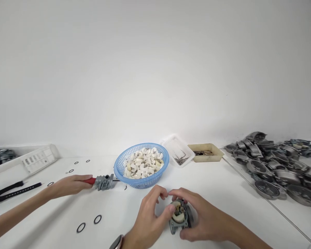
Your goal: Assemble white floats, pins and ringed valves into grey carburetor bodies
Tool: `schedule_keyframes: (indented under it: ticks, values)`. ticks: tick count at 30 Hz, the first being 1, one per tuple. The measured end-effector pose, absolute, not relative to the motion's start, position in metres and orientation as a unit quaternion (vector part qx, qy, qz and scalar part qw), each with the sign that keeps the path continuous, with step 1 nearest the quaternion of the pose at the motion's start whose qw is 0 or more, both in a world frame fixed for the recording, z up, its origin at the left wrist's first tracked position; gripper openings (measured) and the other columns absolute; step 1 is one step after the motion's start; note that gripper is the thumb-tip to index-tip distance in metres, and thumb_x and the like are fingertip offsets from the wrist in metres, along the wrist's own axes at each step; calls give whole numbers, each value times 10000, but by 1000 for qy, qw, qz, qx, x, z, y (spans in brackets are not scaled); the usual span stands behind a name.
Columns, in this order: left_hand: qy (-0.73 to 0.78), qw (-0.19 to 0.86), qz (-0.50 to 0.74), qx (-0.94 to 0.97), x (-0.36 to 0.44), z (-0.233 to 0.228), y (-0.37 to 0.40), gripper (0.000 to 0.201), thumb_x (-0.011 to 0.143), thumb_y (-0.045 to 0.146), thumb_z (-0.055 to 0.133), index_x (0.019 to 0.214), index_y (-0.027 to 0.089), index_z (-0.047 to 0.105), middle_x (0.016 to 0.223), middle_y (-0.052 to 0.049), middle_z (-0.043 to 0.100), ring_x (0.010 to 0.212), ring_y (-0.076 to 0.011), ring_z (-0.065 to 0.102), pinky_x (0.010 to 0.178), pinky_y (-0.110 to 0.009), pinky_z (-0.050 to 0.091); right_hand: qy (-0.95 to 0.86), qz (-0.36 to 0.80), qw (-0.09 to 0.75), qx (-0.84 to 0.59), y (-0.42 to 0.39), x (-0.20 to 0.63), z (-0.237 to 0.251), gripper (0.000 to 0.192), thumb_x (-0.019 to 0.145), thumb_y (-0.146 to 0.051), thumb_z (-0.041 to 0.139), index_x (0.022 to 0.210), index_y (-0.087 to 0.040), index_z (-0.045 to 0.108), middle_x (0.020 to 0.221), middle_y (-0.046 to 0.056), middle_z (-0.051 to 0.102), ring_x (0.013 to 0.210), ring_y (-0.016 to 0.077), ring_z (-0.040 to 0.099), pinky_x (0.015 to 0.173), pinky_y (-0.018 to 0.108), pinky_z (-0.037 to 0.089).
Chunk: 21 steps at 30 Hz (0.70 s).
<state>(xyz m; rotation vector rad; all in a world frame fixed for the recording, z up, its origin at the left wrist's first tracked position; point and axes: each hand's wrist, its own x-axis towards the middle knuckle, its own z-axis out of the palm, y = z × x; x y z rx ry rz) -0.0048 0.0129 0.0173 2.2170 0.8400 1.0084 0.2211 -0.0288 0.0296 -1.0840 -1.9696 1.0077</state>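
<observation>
I have just one view, from the camera on my head, looking forward and a little down across the white table (223, 193) toward a bare white wall that fills the upper half. My own two hands sit closest to the lens at about 6 o'clock, the left hand (149, 221) and right hand (199, 219) low in the picture, almost at its bottom edge. The blue basket (141, 165) lies farther out near 12 o'clock, mid-distance. Another person's hand (69, 185) comes in from 9 o'clock. The pile of metal housings (277, 166) stretches off at 3 o'clock, bent by the wide lens.
</observation>
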Motion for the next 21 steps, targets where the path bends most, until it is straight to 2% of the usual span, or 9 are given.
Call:
schedule_keyframes:
  ticks: [3, 5, 8, 10, 14, 17, 20, 21]
  values:
    - [312, 268, 389, 824, -7, 17, 16, 335, 1054, 530, 461, 992, 230, 597, 939, -30, 659, 862, -207, 600, 782, -329, 479, -783, 321, 322, -424, -27, 216, 26, 807, 635, -134, 813, 1396, -265, 581, 1146, 52, 660, 989, 274, 637, 879, 365, 505]
    - [311, 257, 393, 826, -7, 17, 17, 321, 1058, 515, 469, 978, 234, 600, 922, -25, 665, 846, -201, 601, 776, -318, 493, -798, 289, 309, -429, -26, 218, 30, 761, 618, -171, 829, 1345, -265, 626, 1103, 40, 675, 971, 273, 647, 867, 361, 511]
    - [320, 249, 388, 828, -7, 16, 18, 306, 1061, 516, 462, 973, 249, 585, 921, -28, 662, 838, -202, 604, 618, -257, 482, -789, 277, 305, -456, -29, 235, 43, 679, 610, -240, 875, 1263, -269, 693, 1122, 37, 698, 1016, 280, 655, 906, 366, 518]
    - [319, 235, 386, 833, -7, 15, 20, 296, 1062, 519, 456, 969, 259, 565, 926, -30, 657, 825, -203, 607, 537, -235, 450, -750, 263, 337, -505, -37, 258, 53, 625, 643, -248, 865, 1246, -252, 704, 1172, 56, 705, 1059, 284, 652, 956, 387, 518]
    - [237, 144, 393, 877, -6, 16, 19, 183, 1040, 437, 545, 992, 261, 558, 906, -16, 672, 792, -201, 651, 676, -285, 518, -618, 206, 404, -642, -76, 328, 62, 567, 755, -335, 795, 1292, -209, 666, 1160, 96, 727, 1051, 312, 674, 933, 456, 560]
    - [182, 79, 369, 908, -4, 19, 10, 131, 986, 365, 625, 1012, 249, 569, 888, -21, 691, 762, -221, 675, 671, -321, 525, -555, 99, 422, -710, -115, 391, 54, 564, 799, -480, 766, 1283, -207, 665, 1201, 131, 735, 1035, 354, 697, 917, 490, 560]
    - [173, 46, 336, 925, -1, 22, 0, 150, 941, 353, 667, 983, 235, 583, 845, -27, 688, 734, -241, 677, 661, -354, 529, -504, 0, 389, -771, -153, 442, 42, 508, 714, -526, 812, 1147, -274, 726, 1102, 150, 772, 921, 400, 732, 705, 441, 571]
    - [173, 41, 330, 927, 0, 22, -3, 155, 936, 358, 670, 975, 233, 589, 836, -29, 688, 733, -245, 679, 665, -361, 531, -491, -42, 385, -780, -164, 453, 38, 411, 796, -506, 754, 1147, -294, 728, 1101, 167, 770, 903, 386, 741, 657, 418, 549]
